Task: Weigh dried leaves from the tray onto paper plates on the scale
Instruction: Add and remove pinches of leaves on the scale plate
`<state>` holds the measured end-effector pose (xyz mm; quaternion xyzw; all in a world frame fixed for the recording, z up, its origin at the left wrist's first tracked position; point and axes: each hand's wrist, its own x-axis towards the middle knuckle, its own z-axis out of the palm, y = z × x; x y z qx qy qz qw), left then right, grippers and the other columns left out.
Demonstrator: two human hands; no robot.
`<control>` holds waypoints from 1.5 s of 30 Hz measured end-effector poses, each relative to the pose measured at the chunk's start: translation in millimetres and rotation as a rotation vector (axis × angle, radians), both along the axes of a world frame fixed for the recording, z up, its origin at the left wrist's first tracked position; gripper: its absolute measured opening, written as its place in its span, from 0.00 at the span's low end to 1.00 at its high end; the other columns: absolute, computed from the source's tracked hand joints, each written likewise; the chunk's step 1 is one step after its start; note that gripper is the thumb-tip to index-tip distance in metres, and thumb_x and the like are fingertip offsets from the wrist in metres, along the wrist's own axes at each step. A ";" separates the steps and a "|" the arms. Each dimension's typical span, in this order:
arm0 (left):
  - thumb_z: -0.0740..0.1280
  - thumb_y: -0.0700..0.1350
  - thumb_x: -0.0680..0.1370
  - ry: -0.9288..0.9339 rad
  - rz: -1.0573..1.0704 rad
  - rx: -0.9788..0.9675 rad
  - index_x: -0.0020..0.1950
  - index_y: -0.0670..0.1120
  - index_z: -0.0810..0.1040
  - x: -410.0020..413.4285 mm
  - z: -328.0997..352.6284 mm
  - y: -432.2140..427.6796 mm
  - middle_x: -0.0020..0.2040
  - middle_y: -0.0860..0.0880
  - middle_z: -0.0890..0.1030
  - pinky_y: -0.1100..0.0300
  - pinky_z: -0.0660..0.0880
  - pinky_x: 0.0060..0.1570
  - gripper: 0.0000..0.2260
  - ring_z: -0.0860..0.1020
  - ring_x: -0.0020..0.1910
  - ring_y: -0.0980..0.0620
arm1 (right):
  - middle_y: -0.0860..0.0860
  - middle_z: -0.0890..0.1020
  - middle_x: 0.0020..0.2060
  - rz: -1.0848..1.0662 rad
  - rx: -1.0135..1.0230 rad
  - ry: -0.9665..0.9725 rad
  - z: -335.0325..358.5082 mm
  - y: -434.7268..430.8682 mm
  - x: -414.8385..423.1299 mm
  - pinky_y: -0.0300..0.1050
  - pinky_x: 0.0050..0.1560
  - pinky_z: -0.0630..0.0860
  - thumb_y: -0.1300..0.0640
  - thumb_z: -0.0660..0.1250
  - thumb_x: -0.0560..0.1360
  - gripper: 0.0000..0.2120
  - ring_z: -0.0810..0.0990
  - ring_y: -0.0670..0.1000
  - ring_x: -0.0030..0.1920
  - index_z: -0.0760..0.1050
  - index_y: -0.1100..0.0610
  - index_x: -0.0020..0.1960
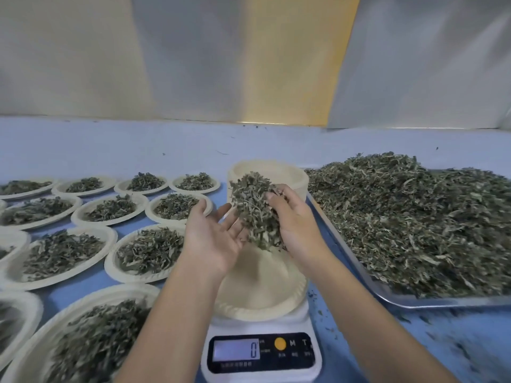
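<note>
Above the scale [261, 352], a clump of dried leaves [254, 214] hangs over the bare paper plate [265, 286]. The right hand [297, 225] has its fingers curled round the clump. It is held directly over the plate's middle, most likely so that loose bits fall into the plate and not onto the table [166, 145]. The left hand [218, 233] is spread flat, palm turned up and toward the clump at its 9 o'clock side. It holds nothing and seems placed as a guard or a catch for falling leaves. Whether its fingertips touch the clump cannot be told.

The display [253, 349] shows zero, so the plate appears to be tared and no leaves have landed yet.

At 3 o'clock of the scale, just beside it, the metal tray [442, 302] carries the big heap [414, 222], an easy reach for the right hand. At 12 o'clock stands a stack of plates [276, 172], ready for later portions. From 9 round to 7 o'clock the filled plates [149, 250] lie in rows, rims nearly touching, on the side away from the supply. Crumbs [431, 327] speckle the table near the tray's front edge.
</note>
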<state>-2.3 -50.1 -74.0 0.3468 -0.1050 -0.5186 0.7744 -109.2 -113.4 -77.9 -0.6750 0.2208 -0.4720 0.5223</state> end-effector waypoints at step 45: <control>0.57 0.48 0.82 0.116 0.154 -0.041 0.37 0.44 0.70 22.1 13.1 1.2 0.32 0.48 0.73 0.62 0.76 0.31 0.16 0.73 0.30 0.52 | 0.48 0.68 0.26 0.154 -0.377 0.651 2.8 1.5 -15.0 0.32 0.25 0.64 0.46 0.62 0.78 0.19 0.66 0.43 0.23 0.78 0.62 0.43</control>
